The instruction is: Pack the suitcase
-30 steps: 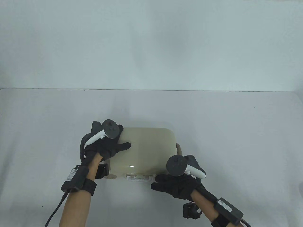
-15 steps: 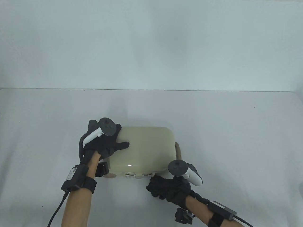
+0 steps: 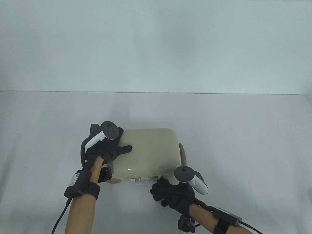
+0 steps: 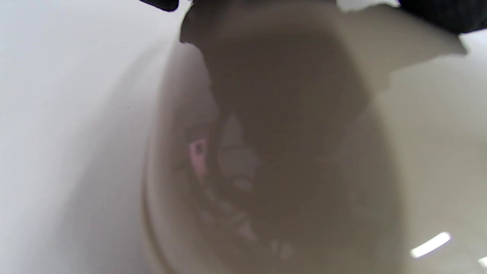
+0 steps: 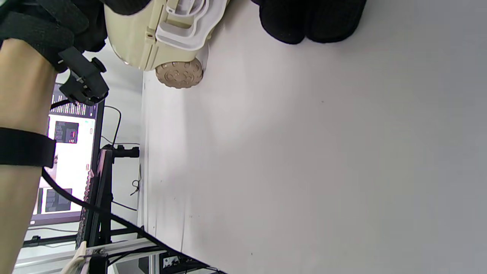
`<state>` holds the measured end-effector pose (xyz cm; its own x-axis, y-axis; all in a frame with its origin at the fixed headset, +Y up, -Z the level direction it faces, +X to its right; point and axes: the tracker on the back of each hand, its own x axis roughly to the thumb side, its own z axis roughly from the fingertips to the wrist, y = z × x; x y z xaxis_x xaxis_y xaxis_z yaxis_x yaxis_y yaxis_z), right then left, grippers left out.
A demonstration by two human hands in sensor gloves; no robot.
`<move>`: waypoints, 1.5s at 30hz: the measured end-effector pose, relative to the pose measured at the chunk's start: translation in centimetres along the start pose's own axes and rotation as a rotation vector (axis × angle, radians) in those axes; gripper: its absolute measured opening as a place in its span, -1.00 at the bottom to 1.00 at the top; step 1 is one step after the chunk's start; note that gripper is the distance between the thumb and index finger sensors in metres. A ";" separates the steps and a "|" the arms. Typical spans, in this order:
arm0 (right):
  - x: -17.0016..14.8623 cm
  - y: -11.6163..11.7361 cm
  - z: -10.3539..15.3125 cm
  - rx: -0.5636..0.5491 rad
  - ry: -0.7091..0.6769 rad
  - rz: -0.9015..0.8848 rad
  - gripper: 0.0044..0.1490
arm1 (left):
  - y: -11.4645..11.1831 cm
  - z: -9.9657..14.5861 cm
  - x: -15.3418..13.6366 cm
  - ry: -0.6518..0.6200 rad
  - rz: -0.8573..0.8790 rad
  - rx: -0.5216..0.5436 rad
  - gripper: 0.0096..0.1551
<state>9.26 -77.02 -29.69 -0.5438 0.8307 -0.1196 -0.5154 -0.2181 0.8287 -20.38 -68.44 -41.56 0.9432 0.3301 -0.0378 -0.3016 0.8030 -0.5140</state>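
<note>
A small beige hard-shell suitcase (image 3: 151,151) lies closed on the white table (image 3: 231,121). A white handle (image 3: 143,180) and a tan wheel (image 3: 114,180) show on its near side. My left hand (image 3: 109,148) lies over the lid's left end, thumb spread on top, and holds it. The left wrist view shows the glossy lid (image 4: 418,133) up close and blurred. My right hand (image 3: 170,193) is curled on the table by the case's near right corner. In the right wrist view its fingertips (image 5: 308,19) sit apart from the white handle (image 5: 182,26), holding nothing.
A brown part (image 3: 182,156) sticks out at the suitcase's right end. In the right wrist view a lit monitor (image 5: 68,152) and a metal frame stand beyond the table's near edge. Cables trail from both wrists.
My right hand has pulled back from the suitcase's near right edge toward me and curled up. The suitcase and my left hand have shifted slightly left, and the white handle now shows more clearly.
</note>
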 end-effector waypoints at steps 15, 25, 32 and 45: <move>3.2 -0.6 1.1 0.000 -0.144 0.189 -0.04 | 0.1 -0.3 0.1 -0.018 -0.005 -0.023 0.22; 9.6 2.9 5.0 -0.457 -0.290 0.982 -0.18 | 0.2 -0.4 0.1 -0.024 -0.002 -0.027 0.23; 8.9 5.6 0.0 -0.676 -0.146 1.769 0.33 | 0.1 -0.4 0.1 -0.028 0.002 -0.027 0.23; 6.3 6.4 -4.3 -0.861 -0.186 2.067 0.39 | 0.0 -0.5 -0.3 -0.069 0.018 -0.017 0.22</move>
<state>-0.32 -75.41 -27.51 -0.5224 -0.7500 0.4058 0.3990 -0.6355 -0.6610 -20.56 -68.79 -41.94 0.9257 0.3780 0.0120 -0.3152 0.7887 -0.5279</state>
